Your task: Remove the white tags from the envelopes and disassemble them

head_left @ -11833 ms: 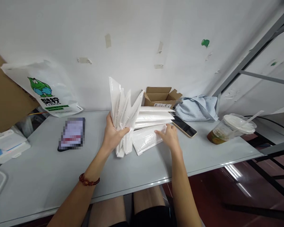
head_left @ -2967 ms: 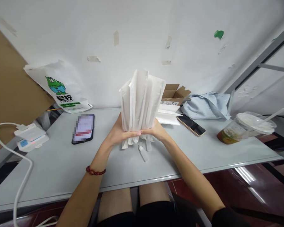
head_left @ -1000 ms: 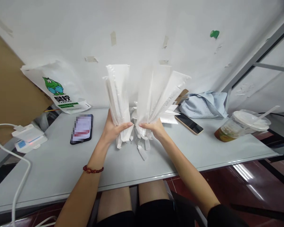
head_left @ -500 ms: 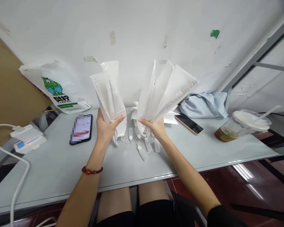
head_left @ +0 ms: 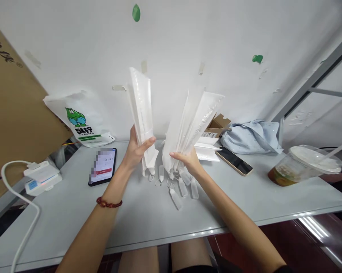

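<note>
Upright in my left hand (head_left: 137, 151) is a small bundle of white, flat, shiny plastic packets (head_left: 142, 102), gripped with the thumb across the front. My right hand (head_left: 188, 157) is closed round a wider, fanned-out bundle of similar white packets (head_left: 185, 125). Both bundles tilt slightly, with their lower ends at or close to the table. Below and between them lie several small white tags (head_left: 175, 199) with rings. More white packets (head_left: 207, 151) lie flat behind my right hand. What is inside the packets cannot be seen.
On the left lie a lit phone (head_left: 102, 167), a white box with a cable (head_left: 43, 178) and a printed white bag (head_left: 80, 121) by a large carton (head_left: 14, 113). At right are another phone (head_left: 235, 161), a pale blue cloth bag (head_left: 250, 136), a small open box (head_left: 218, 127) and a drink cup (head_left: 301, 165).
The packets in both hands have drawn closer together and fan out less. My view has shifted, so the table sits lower and the small box behind the right bundle shows.
</note>
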The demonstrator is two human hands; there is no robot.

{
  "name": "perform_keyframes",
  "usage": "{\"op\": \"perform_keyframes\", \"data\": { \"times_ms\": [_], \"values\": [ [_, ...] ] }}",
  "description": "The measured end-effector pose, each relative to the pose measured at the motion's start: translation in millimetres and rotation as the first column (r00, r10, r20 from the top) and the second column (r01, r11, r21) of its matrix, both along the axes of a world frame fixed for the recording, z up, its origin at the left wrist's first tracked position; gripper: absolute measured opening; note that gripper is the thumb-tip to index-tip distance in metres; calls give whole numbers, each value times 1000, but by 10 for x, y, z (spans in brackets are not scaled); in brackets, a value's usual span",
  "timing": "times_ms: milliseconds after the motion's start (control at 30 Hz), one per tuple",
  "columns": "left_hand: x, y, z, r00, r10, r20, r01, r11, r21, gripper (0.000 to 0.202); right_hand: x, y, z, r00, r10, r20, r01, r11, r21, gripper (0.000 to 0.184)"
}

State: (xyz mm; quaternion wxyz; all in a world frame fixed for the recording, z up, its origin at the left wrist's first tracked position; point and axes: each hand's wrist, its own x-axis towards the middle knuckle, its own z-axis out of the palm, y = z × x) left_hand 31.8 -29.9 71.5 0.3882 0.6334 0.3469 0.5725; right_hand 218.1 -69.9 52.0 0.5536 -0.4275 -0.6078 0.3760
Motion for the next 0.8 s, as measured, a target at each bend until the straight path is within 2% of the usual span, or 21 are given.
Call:
{"op": "perform_keyframes", "data": {
  "times_ms": [100, 167, 233, 333, 500, 600, 667, 800],
  "values": [
    [82, 31, 104, 984, -153, -90, 154, 988, -2, 80, -37, 47, 77, 995, 94, -21, -93, 995, 47, 64],
    [125, 29, 98, 952, -265, -151, 265, 964, -23, 84, -66, 85, 104, 992, 124, 15, -125, 990, 64, 65],
    [141, 15, 44, 934, -316, -169, 314, 949, -38, 86, -86, 119, 96, 991, 119, 59, -123, 990, 70, 70],
    [118, -19, -76, 951, -294, -97, 285, 953, -102, 76, -92, 131, 44, 989, 123, 79, -126, 991, 34, 73],
    [2, -37, -227, 980, -100, 174, 139, 963, -229, 49, -60, 59, 19, 986, 164, 23, -164, 986, -3, 62],
    [-70, -28, -247, 963, -93, 252, 152, 962, -228, 41, -54, 35, 45, 992, 124, -13, -124, 992, -10, 62],
    [-85, -33, -240, 957, -152, 248, 210, 951, -227, 45, -72, 29, 51, 993, 117, -12, -117, 993, -19, 61],
    [-20, -77, -219, 960, -252, 124, 274, 940, -204, 74, -140, 14, 17, 989, 142, 46, -141, 990, -20, 71]
  ]
}}
